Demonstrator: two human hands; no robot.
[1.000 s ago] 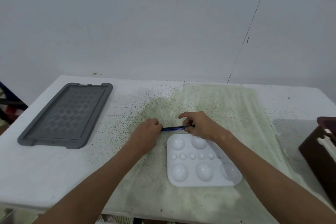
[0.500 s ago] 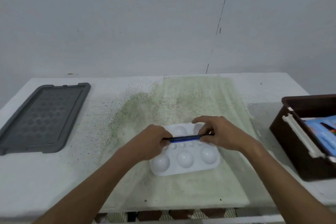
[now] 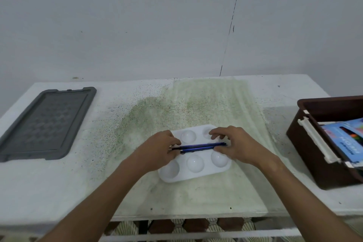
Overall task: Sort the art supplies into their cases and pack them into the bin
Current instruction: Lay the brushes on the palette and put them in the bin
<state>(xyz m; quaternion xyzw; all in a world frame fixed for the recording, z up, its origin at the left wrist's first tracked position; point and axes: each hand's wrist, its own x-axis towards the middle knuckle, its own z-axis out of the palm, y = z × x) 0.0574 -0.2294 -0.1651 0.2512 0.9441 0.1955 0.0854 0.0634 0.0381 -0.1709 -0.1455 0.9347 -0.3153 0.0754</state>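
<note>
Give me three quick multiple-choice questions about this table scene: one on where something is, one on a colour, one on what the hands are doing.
1. Where is the brown bin?
A. right edge of the table
B. left edge
C. under the table

2. What colour is the lid lying at the left?
A. red
B. grey
C. yellow

3. What are the hands doing?
A. resting flat
B. both holding the blue brushes over the white palette
C. lifting the bin

Answers: 1 A, it stands at the right. 2 B, plainly grey. 3 B, left hand and right hand pinch opposite ends.
</note>
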